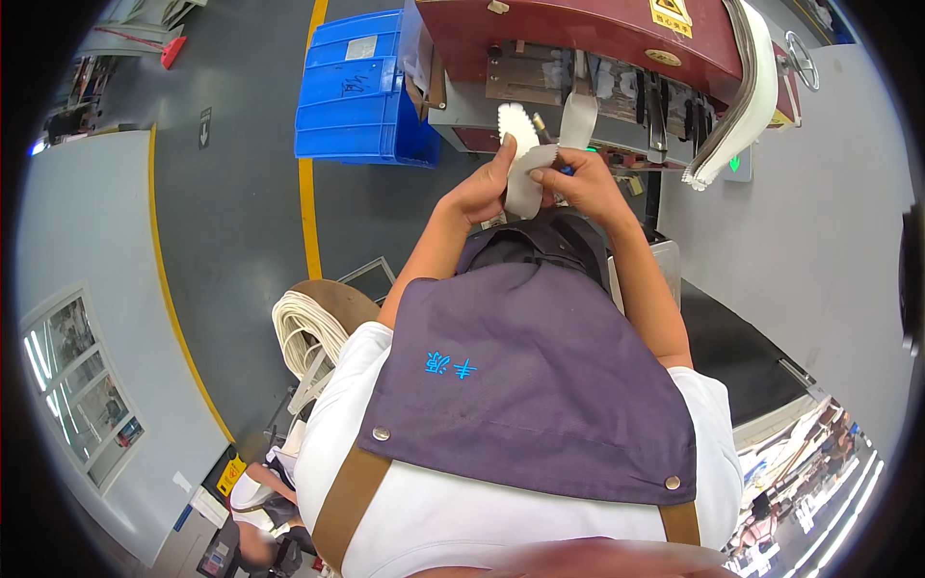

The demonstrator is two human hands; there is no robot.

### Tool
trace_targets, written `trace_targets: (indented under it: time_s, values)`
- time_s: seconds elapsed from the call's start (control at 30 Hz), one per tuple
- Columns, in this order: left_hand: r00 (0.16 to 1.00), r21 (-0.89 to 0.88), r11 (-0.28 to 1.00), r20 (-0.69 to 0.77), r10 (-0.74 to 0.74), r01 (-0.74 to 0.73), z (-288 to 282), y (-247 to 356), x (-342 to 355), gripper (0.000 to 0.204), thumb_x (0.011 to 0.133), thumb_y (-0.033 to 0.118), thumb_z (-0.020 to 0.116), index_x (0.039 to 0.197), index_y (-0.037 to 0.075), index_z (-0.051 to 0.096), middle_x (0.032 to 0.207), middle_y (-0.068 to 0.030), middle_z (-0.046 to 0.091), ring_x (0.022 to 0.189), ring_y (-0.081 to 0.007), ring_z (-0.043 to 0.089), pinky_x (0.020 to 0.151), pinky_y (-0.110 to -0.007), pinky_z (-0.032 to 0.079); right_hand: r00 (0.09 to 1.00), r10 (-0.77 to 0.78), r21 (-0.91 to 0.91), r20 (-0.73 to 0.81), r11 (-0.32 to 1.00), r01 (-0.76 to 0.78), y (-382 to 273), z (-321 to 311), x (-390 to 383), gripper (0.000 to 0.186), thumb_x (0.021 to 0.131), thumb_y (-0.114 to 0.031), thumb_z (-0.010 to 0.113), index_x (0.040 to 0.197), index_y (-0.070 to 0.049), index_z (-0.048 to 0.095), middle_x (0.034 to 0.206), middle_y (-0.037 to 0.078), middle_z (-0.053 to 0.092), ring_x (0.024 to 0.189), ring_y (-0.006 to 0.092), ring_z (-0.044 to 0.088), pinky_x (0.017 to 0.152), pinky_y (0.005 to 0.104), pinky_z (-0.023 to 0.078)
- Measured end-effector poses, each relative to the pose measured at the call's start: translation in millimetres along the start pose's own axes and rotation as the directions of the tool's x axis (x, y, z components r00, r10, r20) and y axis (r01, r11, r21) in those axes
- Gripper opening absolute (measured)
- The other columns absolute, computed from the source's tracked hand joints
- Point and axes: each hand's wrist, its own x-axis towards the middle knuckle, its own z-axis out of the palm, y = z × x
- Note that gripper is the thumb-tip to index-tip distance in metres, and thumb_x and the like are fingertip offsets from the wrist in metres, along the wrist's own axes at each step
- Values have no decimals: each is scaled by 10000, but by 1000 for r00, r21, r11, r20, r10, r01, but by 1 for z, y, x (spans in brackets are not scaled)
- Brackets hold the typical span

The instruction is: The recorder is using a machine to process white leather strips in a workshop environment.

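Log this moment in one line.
left hand: gripping; right hand: gripping; held: pale toothed-edge material; blue bin: left of red machine

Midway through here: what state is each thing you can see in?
White, scallop-edged flexible strip: gripped in the left hand.
Grey, notch-edged flexible strip: curved, pinched in the right hand.
Pale flat strip: protruding from the front of the maroon metal machine.
Thick, white layered strip bundle: bent over the machine's right end.
Cream, cord-like bundle: looped.
Purple cloth apron: worn, both studs fastened.
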Motion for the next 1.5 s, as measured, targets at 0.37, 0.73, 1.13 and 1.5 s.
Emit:
trace_targets:
  time_s: [0.37, 0.73, 1.13, 1.5]
  values:
    - [712, -79, 825, -555, 430, -560, -84, 28, -43, 264, 894, 133, 409, 1058, -53, 500, 880, -171, 609, 797, -296, 614, 796, -406, 493, 966, 67, 43, 248, 996, -80, 37, -67, -62, 214, 690, -194, 734, 767, -8, 663, 599, -18, 551, 508, 60, 456, 459, 231, 344]
    - [383, 194, 662, -684, 621, -724, -149, 54, -164, 203, 846, 148, 525, 975, -8, 544, 773, -124, 620, 752, -223, 614, 782, -377, 486, 980, -138, 421, -147, 887, 188, 55, -117, -108, 227, 729, -199, 715, 793, -19, 592, 605, -6, 508, 420, 68, 398, 360, 205, 274]
    - [912, 400, 916, -379, 156, 9, 12, 10, 62, 334, 833, 315, 637, 922, -6, 639, 770, -58, 631, 624, -130, 569, 575, -258, 456, 868, 265, 297, -419, 944, -145, 46, -54, 13, 297, 824, -364, 651, 782, -76, 590, 586, -47, 508, 429, 34, 387, 378, 204, 244]
    - [868, 339, 940, -477, 135, 40, 5, 21, 95, 249, 763, 201, 648, 829, -39, 640, 723, -81, 637, 571, -148, 579, 528, -278, 452, 806, 187, 100, -562, 982, -158, 49, -63, 53, 365, 793, -357, 664, 745, 5, 661, 584, 25, 578, 458, 89, 492, 402, 245, 338]
